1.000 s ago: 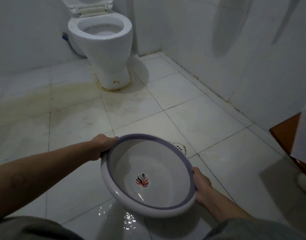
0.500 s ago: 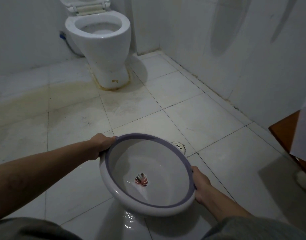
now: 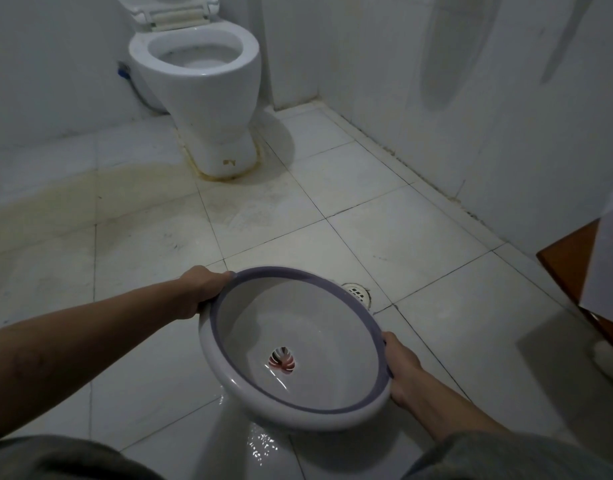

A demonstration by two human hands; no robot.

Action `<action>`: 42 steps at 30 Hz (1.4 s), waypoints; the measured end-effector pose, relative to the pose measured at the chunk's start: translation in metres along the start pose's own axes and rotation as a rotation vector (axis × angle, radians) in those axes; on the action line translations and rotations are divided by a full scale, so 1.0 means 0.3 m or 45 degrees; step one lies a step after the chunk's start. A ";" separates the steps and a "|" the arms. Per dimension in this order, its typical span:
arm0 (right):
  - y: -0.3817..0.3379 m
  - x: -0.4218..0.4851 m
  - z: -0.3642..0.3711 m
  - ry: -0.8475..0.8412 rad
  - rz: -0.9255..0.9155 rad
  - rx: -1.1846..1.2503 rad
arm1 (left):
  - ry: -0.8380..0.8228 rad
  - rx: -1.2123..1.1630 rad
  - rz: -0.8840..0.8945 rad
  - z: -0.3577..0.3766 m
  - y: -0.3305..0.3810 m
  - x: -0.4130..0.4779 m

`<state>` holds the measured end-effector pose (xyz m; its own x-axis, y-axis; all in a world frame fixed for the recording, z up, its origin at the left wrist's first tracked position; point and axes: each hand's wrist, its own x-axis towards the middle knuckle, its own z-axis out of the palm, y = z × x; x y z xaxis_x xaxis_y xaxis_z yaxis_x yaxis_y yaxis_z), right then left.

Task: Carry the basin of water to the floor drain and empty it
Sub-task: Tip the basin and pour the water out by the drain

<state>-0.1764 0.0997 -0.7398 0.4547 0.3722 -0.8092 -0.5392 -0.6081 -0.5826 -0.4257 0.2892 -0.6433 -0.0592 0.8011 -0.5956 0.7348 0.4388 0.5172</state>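
Note:
A round white basin (image 3: pixel 249 327) with a purple rim and a red-and-white mark at its bottom hangs above the tiled floor, tilted toward me. A little water glints at its low near side. My left hand (image 3: pixel 203 289) grips the far left rim. My right hand (image 3: pixel 400 370) grips the right rim. The round floor drain (image 3: pixel 357 292) lies just beyond the basin's far right edge, partly hidden by it. Below the basin's near side a wet patch (image 3: pixel 260 445) shines on the tile.
A white toilet (image 3: pixel 201 84) with its lid up stands at the back against the wall. White tiled walls close the right side. A brown wooden piece (image 3: pixel 568 268) with a white sheet juts in at the right. A yellowish stain crosses the floor on the left.
The basin has stayed in both hands and shifted slightly toward the drain, whose grate shows a bit more. The wet patch under the basin still glistens.

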 end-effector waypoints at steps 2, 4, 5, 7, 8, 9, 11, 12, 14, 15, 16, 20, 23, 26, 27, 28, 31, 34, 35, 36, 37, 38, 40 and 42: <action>0.000 0.000 0.001 0.000 -0.002 -0.002 | 0.005 -0.005 0.000 0.001 0.002 -0.003; 0.001 0.000 0.000 -0.001 0.003 0.004 | 0.006 -0.006 -0.002 0.000 0.004 -0.008; 0.001 0.001 0.001 -0.001 0.003 0.006 | 0.003 -0.007 -0.002 -0.001 0.005 -0.009; 0.002 0.003 0.001 0.000 0.002 0.000 | -0.007 -0.010 -0.002 -0.004 0.006 -0.010; 0.002 0.003 0.002 0.001 0.002 -0.002 | -0.011 -0.007 -0.001 -0.004 0.005 -0.012; 0.003 0.003 0.002 0.002 0.003 -0.002 | -0.016 -0.004 0.000 -0.005 0.006 -0.013; 0.006 0.003 0.002 -0.001 0.006 -0.001 | -0.022 -0.005 0.002 -0.005 0.007 -0.013; 0.007 0.003 0.002 -0.002 0.006 -0.001 | -0.023 -0.008 0.002 -0.005 0.008 -0.013; 0.006 0.005 0.003 -0.004 0.008 0.001 | -0.022 -0.011 0.000 -0.004 0.009 -0.014; 0.006 0.005 0.003 -0.005 0.009 0.004 | -0.019 -0.012 -0.001 -0.004 0.010 -0.014; 0.005 0.005 0.003 -0.007 0.012 0.006 | -0.016 -0.015 -0.002 -0.004 0.010 -0.014; 0.006 0.010 0.006 -0.013 0.010 0.019 | -0.004 -0.048 0.008 -0.006 0.009 -0.018; 0.007 0.011 0.006 -0.015 0.011 0.024 | 0.010 -0.067 0.016 -0.006 0.013 -0.021; 0.006 0.014 0.005 -0.016 0.012 0.037 | 0.002 -0.079 0.016 -0.007 0.015 -0.024; 0.006 0.016 0.005 -0.018 0.009 0.041 | -0.001 -0.081 0.019 -0.008 0.015 -0.025; 0.007 0.017 0.004 -0.019 0.006 0.040 | 0.000 -0.082 0.022 -0.008 0.016 -0.026; 0.011 0.019 0.003 -0.018 0.014 0.030 | -0.003 -0.079 0.028 -0.006 0.018 -0.030; 0.011 0.020 0.004 -0.021 0.016 0.018 | -0.002 -0.073 0.031 -0.005 0.018 -0.030; 0.010 0.021 0.004 -0.022 0.016 0.016 | 0.001 -0.070 0.031 -0.005 0.019 -0.031; 0.009 0.023 0.004 -0.026 0.015 0.017 | 0.004 -0.069 0.031 -0.006 0.020 -0.031; 0.007 0.023 0.004 -0.030 0.013 0.018 | 0.008 -0.069 0.030 -0.006 0.021 -0.032; 0.006 0.024 0.004 -0.035 0.006 0.017 | 0.012 -0.067 0.029 -0.005 0.022 -0.032; 0.005 0.026 0.004 -0.044 -0.012 0.012 | 0.020 -0.064 0.023 -0.005 0.024 -0.032; 0.007 0.027 0.005 -0.037 -0.001 0.015 | 0.024 -0.064 0.021 -0.004 0.025 -0.033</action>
<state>-0.1749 0.1024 -0.7476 0.4343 0.3928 -0.8106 -0.5476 -0.5994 -0.5839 -0.4205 0.2852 -0.6328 -0.0604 0.8154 -0.5757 0.7008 0.4453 0.5573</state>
